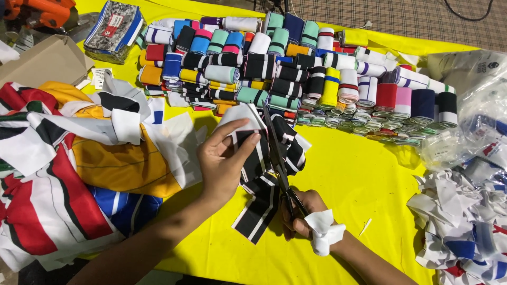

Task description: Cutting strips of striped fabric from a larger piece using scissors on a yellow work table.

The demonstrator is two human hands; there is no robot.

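Here our left hand [224, 166] presses flat on a black-and-white striped fabric strip [264, 184], fingers spread, seemingly to pin it taut on the yellow table [359, 179]. Our right hand [303, 214] has its grip closed around the handles of the scissors [277, 158], blades slightly parted along the strip's edge, just right of the left fingers. A white rag [325, 232] wraps the right hand. Rolled ribbing [296, 68] lies beyond.

We see our two forearms bare to the lower edge of the view, no sleeves, watch or rings showing, the left hand [224, 163] unadorned, while the right hand [306, 214] has a strip of white cloth [325, 232] knotted about its thumb.
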